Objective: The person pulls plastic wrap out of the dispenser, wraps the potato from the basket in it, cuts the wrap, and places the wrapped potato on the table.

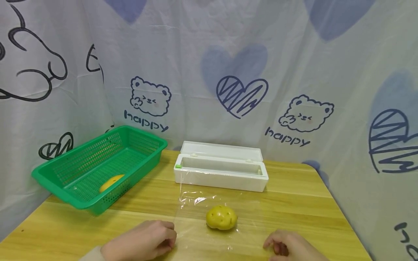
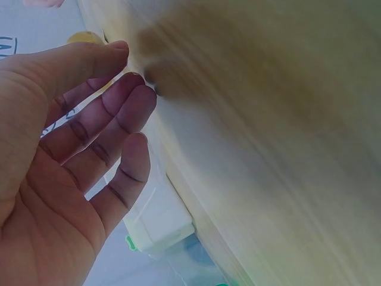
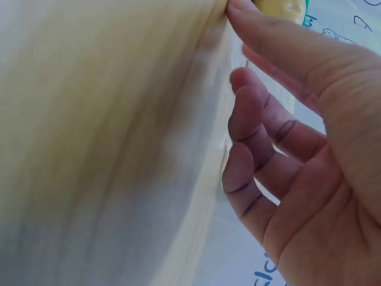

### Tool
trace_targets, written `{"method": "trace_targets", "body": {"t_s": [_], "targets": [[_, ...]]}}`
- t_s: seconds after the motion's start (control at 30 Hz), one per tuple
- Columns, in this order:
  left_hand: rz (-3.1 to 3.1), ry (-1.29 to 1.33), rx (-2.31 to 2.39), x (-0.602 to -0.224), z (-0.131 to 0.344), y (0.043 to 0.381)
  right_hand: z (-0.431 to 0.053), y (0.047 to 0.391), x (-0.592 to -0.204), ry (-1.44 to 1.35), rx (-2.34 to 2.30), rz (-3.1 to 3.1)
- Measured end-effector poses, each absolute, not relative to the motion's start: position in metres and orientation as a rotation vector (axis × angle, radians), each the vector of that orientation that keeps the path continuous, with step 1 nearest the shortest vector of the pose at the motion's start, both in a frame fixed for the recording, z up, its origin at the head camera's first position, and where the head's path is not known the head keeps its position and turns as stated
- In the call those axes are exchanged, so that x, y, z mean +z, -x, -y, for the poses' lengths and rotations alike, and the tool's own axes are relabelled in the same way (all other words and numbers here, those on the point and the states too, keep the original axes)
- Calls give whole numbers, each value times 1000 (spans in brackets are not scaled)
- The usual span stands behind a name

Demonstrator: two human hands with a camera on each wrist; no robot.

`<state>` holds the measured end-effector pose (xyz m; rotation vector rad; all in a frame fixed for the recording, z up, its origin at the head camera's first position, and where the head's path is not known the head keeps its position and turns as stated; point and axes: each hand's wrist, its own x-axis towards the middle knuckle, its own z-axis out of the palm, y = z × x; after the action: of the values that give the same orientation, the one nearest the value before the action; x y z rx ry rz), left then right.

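Note:
A yellow potato (image 1: 222,218) lies on a sheet of clear plastic wrap (image 1: 192,235) spread over the wooden table. The sheet runs back to a white wrap dispenser box (image 1: 222,180), whose lid (image 1: 222,150) stands up. My left hand (image 1: 143,239) rests by the sheet's left edge, its fingers loosely bent and the thumb apart from them in the left wrist view. By the right edge is my right hand (image 1: 290,246), also loosely bent. Neither wrist view shows anything pinched; whether the fingertips touch the thin wrap is hard to see.
At the left stands a green plastic basket (image 1: 140,177) with a yellow potato-like thing (image 1: 112,182) inside. A small green piece (image 1: 178,166) sits on the dispenser's left end. Behind the table (image 1: 303,203) hangs a printed curtain (image 1: 196,69).

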<state>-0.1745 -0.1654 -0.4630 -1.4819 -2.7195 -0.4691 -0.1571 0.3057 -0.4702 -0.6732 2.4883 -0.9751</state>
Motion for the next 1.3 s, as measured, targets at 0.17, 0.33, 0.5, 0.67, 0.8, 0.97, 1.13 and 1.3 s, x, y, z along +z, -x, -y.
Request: {"method": "trace_targets", "body": {"t_s": [0.17, 0.33, 0.5, 0.67, 0.8, 0.97, 1.13, 1.3], "targets": [[2721, 1470, -470, -462, 165, 174, -304, 160, -467, 818, -890, -2570], [2698, 1476, -470, -463, 166, 175, -300, 163, -467, 859, -769, -2658], [2675, 1480, -490, -464, 167, 175, -296, 162, -468, 836, -723, -2684], [2651, 1486, -489, -464, 168, 175, -298, 161, -466, 743, -789, -2629], [2651, 1479, -473, -463, 169, 175, -301, 162, -463, 639, -841, -2571], [2649, 1472, -458, -463, 169, 175, -302, 163, -462, 674, -802, -2604], [2658, 1470, -470, -463, 169, 175, -301, 161, -462, 725, -809, -2636], [2641, 1473, -475, -462, 169, 175, -301, 157, -459, 682, -836, -2630]]}}
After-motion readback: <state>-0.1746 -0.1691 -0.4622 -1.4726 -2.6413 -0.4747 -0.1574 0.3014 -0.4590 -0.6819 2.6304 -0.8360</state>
